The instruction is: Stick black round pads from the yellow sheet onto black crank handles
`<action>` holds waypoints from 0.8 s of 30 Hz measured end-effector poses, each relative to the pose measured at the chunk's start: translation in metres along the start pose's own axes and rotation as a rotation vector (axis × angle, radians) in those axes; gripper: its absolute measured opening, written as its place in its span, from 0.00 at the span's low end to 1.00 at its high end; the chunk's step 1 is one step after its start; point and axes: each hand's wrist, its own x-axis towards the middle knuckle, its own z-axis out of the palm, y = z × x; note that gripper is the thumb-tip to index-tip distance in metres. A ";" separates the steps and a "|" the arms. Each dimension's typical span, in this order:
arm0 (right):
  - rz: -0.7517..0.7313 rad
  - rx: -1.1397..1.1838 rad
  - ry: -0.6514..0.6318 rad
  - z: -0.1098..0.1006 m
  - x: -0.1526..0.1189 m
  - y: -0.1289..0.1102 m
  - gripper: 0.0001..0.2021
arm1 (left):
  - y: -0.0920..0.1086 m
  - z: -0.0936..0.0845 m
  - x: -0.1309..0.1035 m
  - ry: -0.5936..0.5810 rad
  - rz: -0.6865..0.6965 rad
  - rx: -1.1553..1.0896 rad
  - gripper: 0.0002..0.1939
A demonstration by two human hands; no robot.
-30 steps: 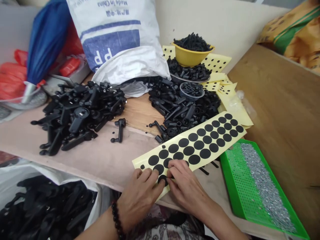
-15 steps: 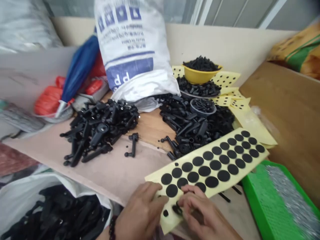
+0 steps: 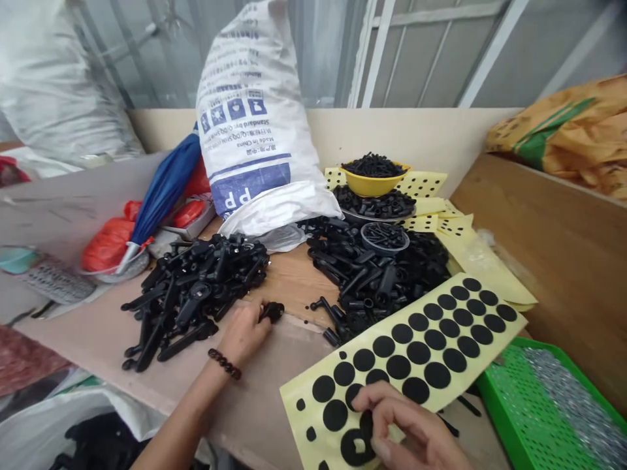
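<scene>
"What is changed?"
"The handle point(image 3: 273, 311), at seven o'clock from the view's centre, is now gripped by the curled fingers of the left hand point(image 3: 247, 329); the sticker sheet point(image 3: 401, 349), at five o'clock, is no longer touched by it."
"And the right hand point(image 3: 409, 424)?"
"It is kept over the sheet's near end, fingers bent; whether anything is pinched cannot be told."
"Meaning?"
"The work seems split between sheet and handle. A dark heap point(image 3: 196, 287) is seen at ten o'clock from the handle."

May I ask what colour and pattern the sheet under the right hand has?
The sheet is pale yellow with black discs; the head view shows it.
</scene>
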 end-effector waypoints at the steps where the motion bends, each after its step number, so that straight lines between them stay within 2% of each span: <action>1: 0.008 0.054 0.022 -0.002 0.002 -0.004 0.07 | 0.003 0.001 -0.006 -0.059 0.019 -0.072 0.11; 3: 0.034 0.166 0.063 -0.006 0.005 -0.009 0.08 | 0.010 0.007 -0.022 -0.201 0.023 -0.350 0.13; 6: 0.091 0.299 0.109 -0.009 0.012 -0.011 0.10 | 0.026 0.018 -0.046 -0.406 -0.079 -0.889 0.20; 8: 0.112 0.348 0.124 -0.009 0.017 -0.010 0.10 | 0.036 0.025 -0.058 -0.493 -0.146 -1.053 0.23; 12: 0.138 0.417 0.163 -0.005 0.024 -0.005 0.10 | 0.047 0.030 -0.065 -0.576 -0.185 -1.069 0.23; 19: 0.192 0.444 0.155 0.000 0.028 -0.003 0.09 | 0.051 0.034 -0.066 -0.592 -0.134 -1.099 0.18; 24: 0.203 0.436 0.152 0.002 0.029 -0.003 0.09 | 0.050 0.037 -0.067 -0.601 -0.111 -1.115 0.18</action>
